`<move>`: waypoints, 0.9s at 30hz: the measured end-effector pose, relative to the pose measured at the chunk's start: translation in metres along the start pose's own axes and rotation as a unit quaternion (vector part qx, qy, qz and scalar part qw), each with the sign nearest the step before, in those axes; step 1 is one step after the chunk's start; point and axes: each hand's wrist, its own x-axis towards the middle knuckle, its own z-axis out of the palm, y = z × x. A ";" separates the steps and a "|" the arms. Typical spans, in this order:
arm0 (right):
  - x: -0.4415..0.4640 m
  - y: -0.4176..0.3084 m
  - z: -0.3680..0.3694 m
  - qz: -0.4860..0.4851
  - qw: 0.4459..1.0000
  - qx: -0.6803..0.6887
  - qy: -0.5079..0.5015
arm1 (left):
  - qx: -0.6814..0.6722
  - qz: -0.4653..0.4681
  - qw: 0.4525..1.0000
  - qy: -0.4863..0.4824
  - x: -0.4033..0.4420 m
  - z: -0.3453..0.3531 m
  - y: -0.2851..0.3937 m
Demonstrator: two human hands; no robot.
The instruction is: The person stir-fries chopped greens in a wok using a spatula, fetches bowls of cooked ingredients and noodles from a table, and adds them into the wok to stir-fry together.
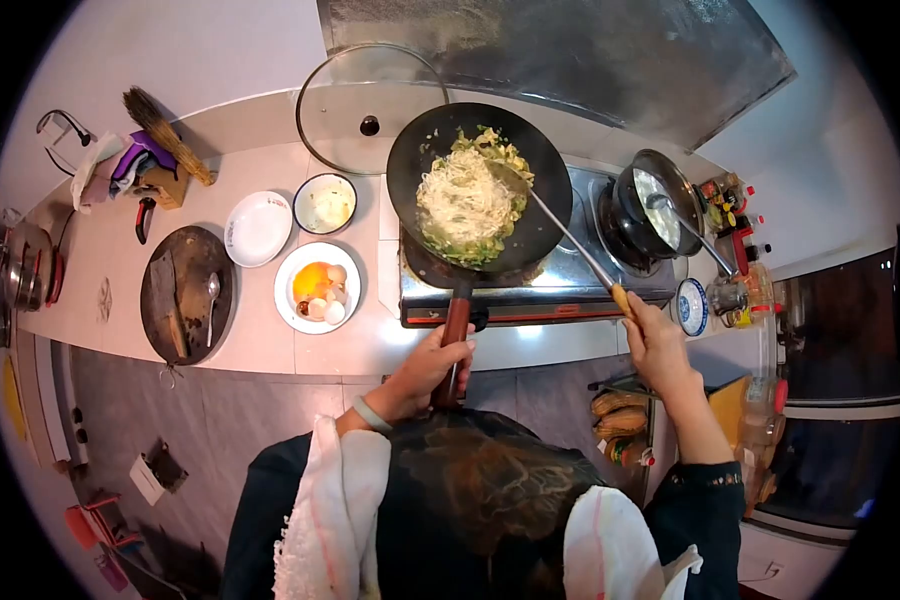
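Note:
My left hand (pixel 432 372) is wrapped round the reddish-brown handle of a black wok (pixel 548 215) on the left of the gas stove (pixel 530 304). Pale noodles (pixel 462 192) lie heaped in it over chopped green and yellow pieces (pixel 507 152). My right hand (pixel 660 345) grips the wooden end of a long-handled spatula (pixel 580 250). Its metal shaft slants down into the wok's right side, where the head is partly buried in the food, so its exact shape is hard to make out.
On the right burner sits a dark pan (pixel 630 205) holding whitish liquid and a ladle (pixel 685 222). Left of the stove are a plate of eggshells (pixel 317 308), a bowl (pixel 327 203), a white plate (pixel 258 228) and a chopping board (pixel 195 290) with a cleaver. A glass lid (pixel 345 95) leans behind.

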 end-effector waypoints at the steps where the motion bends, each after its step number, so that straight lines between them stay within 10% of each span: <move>1: -0.003 -0.007 -0.002 0.006 1.000 0.009 -0.004 | -0.002 -0.001 1.000 0.002 -0.001 -0.001 -0.001; 20: 0.137 -0.031 -0.121 0.345 0.904 0.101 -0.230 | -0.053 0.003 0.998 -0.015 0.005 -0.006 -0.009; 27: 0.196 -0.005 -0.077 0.248 0.913 0.200 -0.255 | -0.045 -0.008 0.999 -0.001 -0.001 -0.001 -0.002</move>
